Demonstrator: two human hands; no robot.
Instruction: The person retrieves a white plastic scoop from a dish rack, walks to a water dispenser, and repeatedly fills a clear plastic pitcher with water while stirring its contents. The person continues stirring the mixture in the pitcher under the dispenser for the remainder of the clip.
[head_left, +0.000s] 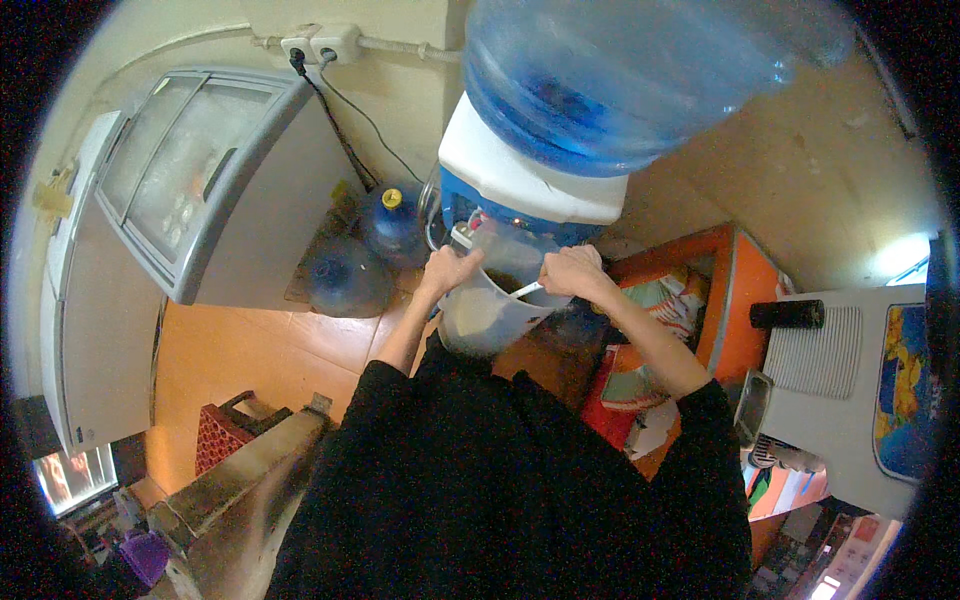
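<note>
My left hand (452, 268) grips the rim of a translucent plastic container (480, 319) on its left side. In my right hand (571, 270) is the white handle of a utensil (527, 289), whose far end reaches down into the container; its tip is hidden. Something dark shows inside the container. The container is at the front of a blue and white water dispenser (532, 161), close below its taps. A large blue water bottle (600, 90) stands upside down on the dispenser.
Two blue water bottles (392, 225) (349, 277) stand on the floor left of the dispenser, beside a glass-topped chest freezer (247, 187). An orange cabinet (739, 292) with packages is at right. A wooden edge (240, 465) and a red patterned crate (219, 439) lie lower left.
</note>
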